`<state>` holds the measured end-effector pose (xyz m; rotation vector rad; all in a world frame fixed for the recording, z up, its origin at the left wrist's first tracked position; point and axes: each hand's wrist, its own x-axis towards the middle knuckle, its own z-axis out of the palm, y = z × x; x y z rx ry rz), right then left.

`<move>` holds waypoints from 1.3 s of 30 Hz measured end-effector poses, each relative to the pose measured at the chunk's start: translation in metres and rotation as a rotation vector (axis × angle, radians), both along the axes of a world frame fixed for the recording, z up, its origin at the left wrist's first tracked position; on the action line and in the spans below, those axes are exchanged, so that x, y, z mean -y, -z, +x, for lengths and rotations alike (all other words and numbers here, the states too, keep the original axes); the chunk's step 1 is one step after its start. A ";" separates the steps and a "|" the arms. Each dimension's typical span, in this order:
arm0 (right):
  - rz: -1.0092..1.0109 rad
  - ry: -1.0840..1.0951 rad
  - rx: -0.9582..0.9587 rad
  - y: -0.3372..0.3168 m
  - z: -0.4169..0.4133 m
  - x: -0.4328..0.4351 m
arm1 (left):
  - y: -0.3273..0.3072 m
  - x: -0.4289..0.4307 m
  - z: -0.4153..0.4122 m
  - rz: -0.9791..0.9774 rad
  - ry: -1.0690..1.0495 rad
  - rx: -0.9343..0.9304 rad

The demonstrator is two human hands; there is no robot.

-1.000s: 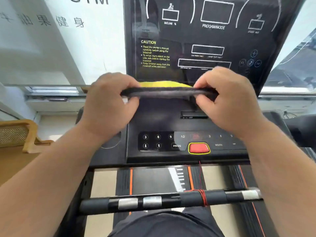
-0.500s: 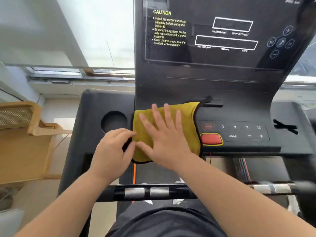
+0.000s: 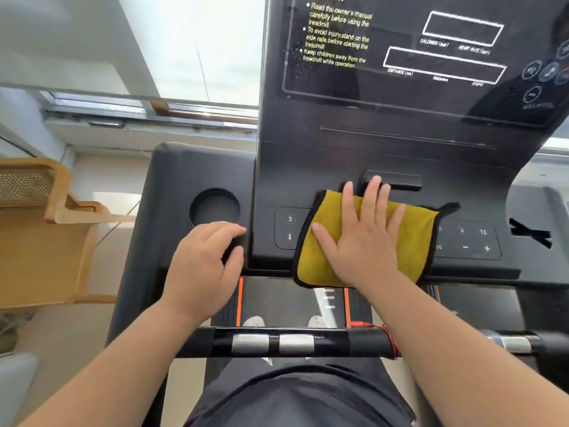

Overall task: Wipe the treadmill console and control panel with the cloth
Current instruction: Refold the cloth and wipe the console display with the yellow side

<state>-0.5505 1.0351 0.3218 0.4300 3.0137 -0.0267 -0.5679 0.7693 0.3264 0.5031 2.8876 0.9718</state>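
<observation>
Cloth – yellow, with black edging – lies spread over the middle of the treadmill's control panel. Its near edge hangs past the panel's front edge, and a small black loop sticks out at its far right corner. The right hand lies flat on the cloth, palm down, with straight, spread fingers. The longest fingertips reach past the cloth's far edge, up to a dark slot in the console.

Left of the cloth, the keys marked 3 and a down arrow show near the panel's left edge. At the right edge 9, 12, minus and plus show. What lies under the cloth cannot be told.

The left hand rests on the console's left wing near its front edge, just on the near side of the round cup holder. Its fingers are loosely curled and grip nothing.

Above the panel rises the glossy display, with yellow caution text at its upper left and white outlined boxes to the right.

Near the person, a black handlebar with two silver pads crosses the view – a red cord is wound round it beside the right forearm. Beyond the bar, the toes of two white shoes stand on the belt. A light wooden chair stands to the left of the treadmill, below a bright window.
</observation>
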 end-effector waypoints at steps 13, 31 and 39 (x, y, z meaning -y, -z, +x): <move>-0.021 -0.357 -0.027 0.008 0.007 0.004 | -0.007 0.009 -0.008 0.051 0.014 -0.007; -0.109 -0.443 0.086 -0.004 -0.036 0.089 | -0.003 0.009 -0.016 0.101 0.015 -0.064; 0.026 -0.700 0.086 0.003 -0.003 -0.012 | 0.004 0.009 -0.012 0.081 0.030 -0.253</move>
